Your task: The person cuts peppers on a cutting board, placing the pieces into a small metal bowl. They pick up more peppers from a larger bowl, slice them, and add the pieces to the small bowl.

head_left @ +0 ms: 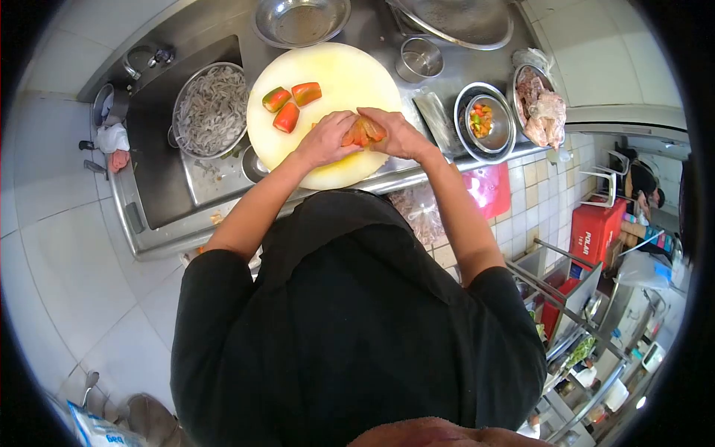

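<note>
A round, pale yellow cutting board (pixel 335 71) lies on the steel counter. Over its near right part, my left hand (pixel 329 139) and my right hand (pixel 398 135) close in from both sides on cut red-orange bell pepper pieces (pixel 363 132). The fingers of both hands curl around this heap, and part of it is hidden beneath them. Larger red-and-green bell pepper chunks (pixel 286 117) rest on the board's left side, apart from my hands. To the right, a steel bowl (pixel 500 135) contains small diced pepper (pixel 480 119).
At left, a colander (pixel 179 112) full of greyish shrimp (pixel 212 112) sits in the sink (pixel 160 182). A steel bowl (pixel 302 22) and a small steel pot (pixel 419 59) stand behind the board. Raw poultry (pixel 546 119) fills a bowl at far right, past some plastic bags (pixel 436 119).
</note>
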Demonstrator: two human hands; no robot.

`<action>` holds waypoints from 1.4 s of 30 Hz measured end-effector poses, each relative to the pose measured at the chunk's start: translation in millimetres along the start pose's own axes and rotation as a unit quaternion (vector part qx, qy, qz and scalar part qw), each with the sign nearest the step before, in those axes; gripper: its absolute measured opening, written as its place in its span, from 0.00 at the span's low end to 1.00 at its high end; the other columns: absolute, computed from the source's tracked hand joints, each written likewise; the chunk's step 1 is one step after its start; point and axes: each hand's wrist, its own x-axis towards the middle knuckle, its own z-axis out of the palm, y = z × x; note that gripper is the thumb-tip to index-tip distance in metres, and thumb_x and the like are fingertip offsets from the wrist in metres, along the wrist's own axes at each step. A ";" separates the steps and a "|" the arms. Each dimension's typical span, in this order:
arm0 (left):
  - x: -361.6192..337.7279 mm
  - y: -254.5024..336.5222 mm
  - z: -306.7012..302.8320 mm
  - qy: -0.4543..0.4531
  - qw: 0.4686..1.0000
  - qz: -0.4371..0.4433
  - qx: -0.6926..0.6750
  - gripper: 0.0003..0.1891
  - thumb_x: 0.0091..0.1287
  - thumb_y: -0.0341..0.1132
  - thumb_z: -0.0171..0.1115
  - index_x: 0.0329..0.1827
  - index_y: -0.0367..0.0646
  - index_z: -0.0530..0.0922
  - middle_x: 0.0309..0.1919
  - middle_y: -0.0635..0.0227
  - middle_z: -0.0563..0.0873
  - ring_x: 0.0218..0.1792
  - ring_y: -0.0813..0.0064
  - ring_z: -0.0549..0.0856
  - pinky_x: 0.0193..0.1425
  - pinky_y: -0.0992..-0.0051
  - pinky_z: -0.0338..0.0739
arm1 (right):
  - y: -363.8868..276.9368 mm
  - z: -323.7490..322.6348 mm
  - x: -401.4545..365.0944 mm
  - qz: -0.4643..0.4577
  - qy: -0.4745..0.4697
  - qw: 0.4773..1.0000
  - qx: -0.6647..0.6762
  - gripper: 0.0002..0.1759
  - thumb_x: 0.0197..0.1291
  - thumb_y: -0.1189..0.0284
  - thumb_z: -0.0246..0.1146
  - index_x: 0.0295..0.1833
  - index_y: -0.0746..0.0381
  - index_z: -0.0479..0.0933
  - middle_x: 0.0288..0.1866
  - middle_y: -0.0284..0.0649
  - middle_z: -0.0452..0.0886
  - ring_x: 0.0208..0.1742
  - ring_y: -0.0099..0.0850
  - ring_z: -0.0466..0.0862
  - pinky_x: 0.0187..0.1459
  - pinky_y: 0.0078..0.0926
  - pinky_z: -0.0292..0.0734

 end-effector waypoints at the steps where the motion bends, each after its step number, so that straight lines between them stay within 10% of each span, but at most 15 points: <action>1: 1.6 1.7 -3.8 -0.009 1.000 -0.010 -0.021 0.37 0.59 0.45 0.79 0.67 0.34 0.76 0.60 0.49 0.82 0.62 0.47 0.81 0.69 0.56 0.75 | 3.4 0.7 3.0 -0.008 0.000 1.000 0.001 0.39 0.46 0.78 0.74 0.69 0.64 0.77 0.61 0.53 0.85 0.63 0.51 0.85 0.65 0.40 0.80; 8: 17.9 21.3 -37.1 -0.104 0.984 -0.079 0.117 0.32 0.57 0.47 0.81 0.59 0.38 0.81 0.54 0.55 0.86 0.60 0.53 0.83 0.71 0.55 0.72 | 4.3 3.7 3.1 0.019 0.011 1.000 0.000 0.36 0.45 0.68 0.81 0.63 0.64 0.81 0.58 0.51 0.87 0.60 0.49 0.86 0.65 0.41 0.79; 20: 9.3 -0.6 -21.5 -0.064 0.976 -0.166 -0.124 0.28 0.57 0.40 0.82 0.58 0.39 0.81 0.52 0.55 0.87 0.57 0.51 0.84 0.65 0.59 0.76 | 6.9 15.7 -2.2 0.073 0.020 0.996 0.053 0.39 0.47 0.67 0.80 0.68 0.59 0.79 0.62 0.52 0.85 0.61 0.49 0.84 0.67 0.41 0.75; 35: 14.0 29.9 -7.6 -0.088 0.954 0.037 0.284 0.45 0.65 0.61 0.68 0.78 0.40 0.70 0.56 0.60 0.83 0.56 0.62 0.81 0.63 0.60 0.68 | 17.1 5.6 -13.3 0.035 0.039 0.996 0.070 0.47 0.45 0.79 0.76 0.76 0.57 0.71 0.58 0.48 0.79 0.61 0.46 0.81 0.66 0.39 0.77; 42: 28.2 39.0 -9.7 -0.157 0.960 -0.025 0.231 0.41 0.66 0.59 0.68 0.77 0.41 0.71 0.53 0.60 0.83 0.55 0.61 0.82 0.61 0.57 0.70 | 9.1 -10.9 -15.4 0.022 0.021 0.998 0.046 0.49 0.46 0.78 0.76 0.79 0.58 0.69 0.62 0.48 0.79 0.62 0.46 0.80 0.66 0.41 0.76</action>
